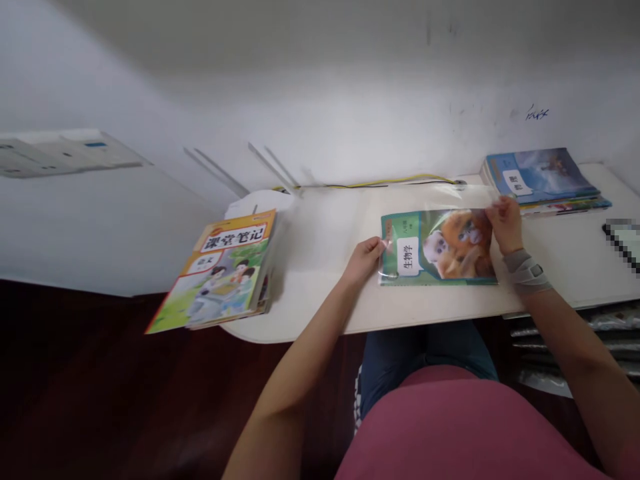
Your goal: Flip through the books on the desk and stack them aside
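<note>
A green biology textbook [410, 233] with golden monkeys on its cover lies sideways in front of me, near the front edge of the white desk [320, 280]. A clear plastic book cover [460, 195] is around it, and its transparent part stands out past the book's far edge. My left hand [367, 257] pinches the left edge of the book and its plastic. At the far right corner, my right hand [505, 220] grips the plastic beside the book, with a grey band on the wrist.
A stack of books [225, 273] with an orange-topped notebook overhangs the desk's left end. Blue textbooks [543, 175] are piled at the back right. A yellow cable [390, 181] runs along the wall. A blurred-out device [625, 243] lies at far right.
</note>
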A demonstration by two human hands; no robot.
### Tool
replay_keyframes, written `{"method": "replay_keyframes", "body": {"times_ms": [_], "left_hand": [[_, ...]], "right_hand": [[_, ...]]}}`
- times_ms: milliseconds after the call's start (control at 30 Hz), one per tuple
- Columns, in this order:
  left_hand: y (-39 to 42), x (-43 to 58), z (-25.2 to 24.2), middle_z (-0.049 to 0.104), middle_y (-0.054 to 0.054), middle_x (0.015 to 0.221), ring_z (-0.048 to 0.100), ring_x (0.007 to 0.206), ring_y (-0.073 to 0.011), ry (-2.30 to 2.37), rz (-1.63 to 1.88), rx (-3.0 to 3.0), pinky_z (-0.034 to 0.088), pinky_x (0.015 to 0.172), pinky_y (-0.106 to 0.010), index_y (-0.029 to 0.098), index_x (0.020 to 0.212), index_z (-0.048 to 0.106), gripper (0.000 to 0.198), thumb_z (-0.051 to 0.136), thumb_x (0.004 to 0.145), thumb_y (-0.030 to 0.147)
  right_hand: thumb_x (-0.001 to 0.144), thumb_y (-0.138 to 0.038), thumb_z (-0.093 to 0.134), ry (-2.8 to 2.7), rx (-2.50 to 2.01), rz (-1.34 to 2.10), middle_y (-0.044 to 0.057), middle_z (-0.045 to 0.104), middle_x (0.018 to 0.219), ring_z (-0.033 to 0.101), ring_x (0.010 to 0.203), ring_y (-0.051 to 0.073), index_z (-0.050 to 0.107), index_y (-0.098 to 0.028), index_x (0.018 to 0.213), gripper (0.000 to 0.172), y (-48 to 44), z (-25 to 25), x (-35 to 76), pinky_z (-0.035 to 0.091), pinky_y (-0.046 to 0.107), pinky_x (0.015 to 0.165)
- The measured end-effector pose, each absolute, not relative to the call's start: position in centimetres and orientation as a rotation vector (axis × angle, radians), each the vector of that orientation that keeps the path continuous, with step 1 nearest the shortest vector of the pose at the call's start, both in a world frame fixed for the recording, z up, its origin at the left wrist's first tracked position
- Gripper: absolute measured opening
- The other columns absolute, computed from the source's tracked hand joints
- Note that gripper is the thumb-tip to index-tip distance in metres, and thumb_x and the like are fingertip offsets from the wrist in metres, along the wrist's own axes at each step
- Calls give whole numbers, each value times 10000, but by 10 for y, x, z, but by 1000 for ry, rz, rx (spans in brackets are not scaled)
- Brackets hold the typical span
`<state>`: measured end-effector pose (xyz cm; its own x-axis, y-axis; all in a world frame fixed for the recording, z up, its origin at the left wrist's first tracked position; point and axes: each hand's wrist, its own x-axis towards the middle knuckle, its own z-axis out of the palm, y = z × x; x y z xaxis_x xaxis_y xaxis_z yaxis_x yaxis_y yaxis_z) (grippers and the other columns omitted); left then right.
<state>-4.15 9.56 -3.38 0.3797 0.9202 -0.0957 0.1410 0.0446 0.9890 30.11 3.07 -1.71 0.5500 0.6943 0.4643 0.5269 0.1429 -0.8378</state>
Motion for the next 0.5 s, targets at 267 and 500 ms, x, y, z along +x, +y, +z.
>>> {"method": "replay_keyframes", "body": {"times_ms": [267, 500], "left_hand": [[95, -45, -35, 506, 40, 599, 427, 548, -90, 955, 806, 1425, 323, 531, -217, 177, 639, 534, 386, 650, 745, 530], [92, -44, -28, 509, 35, 608, 436, 577, -104, 933, 798, 1436, 342, 559, -232, 179, 635, 538, 449, 648, 726, 605]], "right_hand": [[855, -416, 603, -1850, -1462, 559, 44, 689, 715, 633, 645, 154, 688, -168, 830, 264, 102, 106, 242, 536, 327, 694], [769, -401, 717, -2468, -1133, 889, 4, 726, 790, 634, 731, 125, 756, -213, 778, 191, 123, 137, 196, 497, 275, 734]]}}
